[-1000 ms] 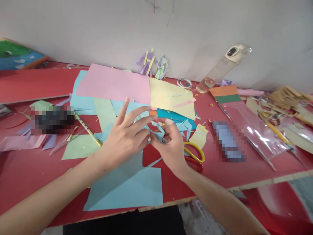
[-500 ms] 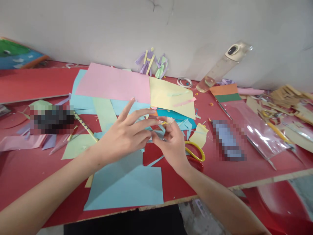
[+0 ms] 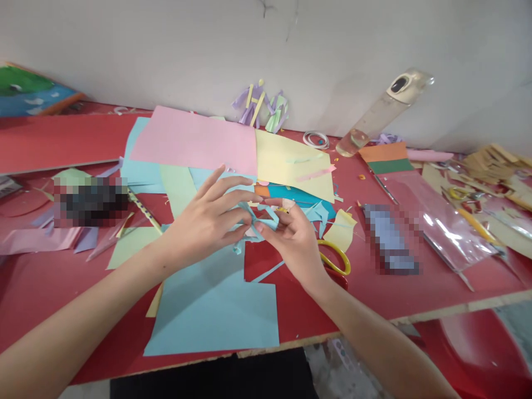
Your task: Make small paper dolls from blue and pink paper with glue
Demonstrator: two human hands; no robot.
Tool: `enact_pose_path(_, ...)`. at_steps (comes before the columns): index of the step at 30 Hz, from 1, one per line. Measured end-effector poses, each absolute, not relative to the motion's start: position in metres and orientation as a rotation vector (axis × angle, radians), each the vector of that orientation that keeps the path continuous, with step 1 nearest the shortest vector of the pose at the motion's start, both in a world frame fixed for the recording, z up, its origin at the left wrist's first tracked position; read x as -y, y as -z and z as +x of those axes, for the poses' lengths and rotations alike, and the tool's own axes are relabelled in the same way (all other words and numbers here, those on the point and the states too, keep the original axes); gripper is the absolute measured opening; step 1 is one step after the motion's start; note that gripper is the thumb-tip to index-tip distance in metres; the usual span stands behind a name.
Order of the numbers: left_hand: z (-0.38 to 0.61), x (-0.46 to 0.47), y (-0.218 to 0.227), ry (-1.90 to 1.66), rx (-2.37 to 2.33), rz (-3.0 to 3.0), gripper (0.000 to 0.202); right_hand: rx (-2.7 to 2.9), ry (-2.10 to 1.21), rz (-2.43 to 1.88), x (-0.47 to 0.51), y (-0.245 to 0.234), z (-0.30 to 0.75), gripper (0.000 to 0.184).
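Observation:
Both hands meet over the middle of the red table (image 3: 50,144). My left hand (image 3: 203,221) and my right hand (image 3: 293,238) pinch a small light-blue paper cut-out (image 3: 255,219) between their fingertips, a little above the table. The left hand's index and middle fingers stretch out while its lower fingers and thumb pinch. The right hand has a plaster on one fingertip. Under the hands lies a large light-blue sheet (image 3: 216,310). Yellow-handled scissors (image 3: 334,257) lie just right of the right hand.
Pink paper (image 3: 195,138) and yellow paper (image 3: 286,160) lie behind the hands. A pencil (image 3: 143,210) lies at the left. A clear bottle (image 3: 382,111) leans on the wall. Plastic sleeves (image 3: 432,216) and cardboard scraps (image 3: 494,166) fill the right. The table edge runs close below.
The hands have lifted the blue cut-out slightly and turned it; it now shows more between the fingertips. The left hand's fingers have curled in a little.

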State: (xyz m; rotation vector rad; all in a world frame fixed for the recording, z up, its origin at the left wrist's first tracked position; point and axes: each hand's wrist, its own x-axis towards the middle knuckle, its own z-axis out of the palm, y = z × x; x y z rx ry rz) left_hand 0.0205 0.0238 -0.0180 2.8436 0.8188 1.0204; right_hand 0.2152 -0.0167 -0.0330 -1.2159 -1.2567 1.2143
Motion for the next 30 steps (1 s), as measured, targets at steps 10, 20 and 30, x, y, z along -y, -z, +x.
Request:
enact_pose_path(10,0.020,-0.024,0.018,-0.951,-0.762,2.863,0.013,1.336,-1.187,-1.227,0.019,0.037,0.215,0.040)
enact_pose_path(20,0.022,-0.022,0.007,-0.862,-0.586,3.070,0.021,1.351,-1.245,-1.274,0.020,0.036,0.216,0.046)
enact_pose_path(30,0.021,-0.024,0.010,-0.837,-0.637,2.930,0.019,1.342,-1.294,-1.230,0.019,0.036,0.217,0.046)
